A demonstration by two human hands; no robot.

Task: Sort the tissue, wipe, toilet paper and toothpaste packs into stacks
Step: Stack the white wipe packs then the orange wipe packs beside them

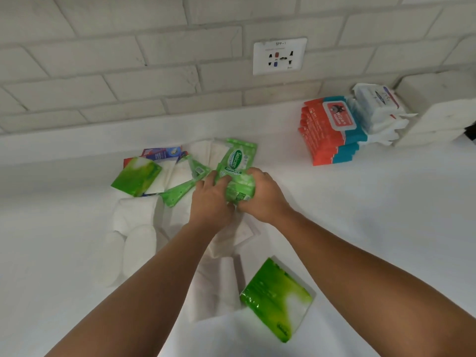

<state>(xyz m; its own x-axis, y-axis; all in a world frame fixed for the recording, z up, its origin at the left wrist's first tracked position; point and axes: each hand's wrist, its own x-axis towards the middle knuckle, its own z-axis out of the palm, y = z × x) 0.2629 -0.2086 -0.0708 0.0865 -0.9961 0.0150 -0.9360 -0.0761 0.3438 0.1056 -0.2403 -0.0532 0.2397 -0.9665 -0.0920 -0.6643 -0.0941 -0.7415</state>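
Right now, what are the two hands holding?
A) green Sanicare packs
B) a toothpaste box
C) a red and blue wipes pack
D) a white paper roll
A: the left hand and the right hand both grip the green Sanicare packs, while the red and blue wipes stack sits apart, off to the right.
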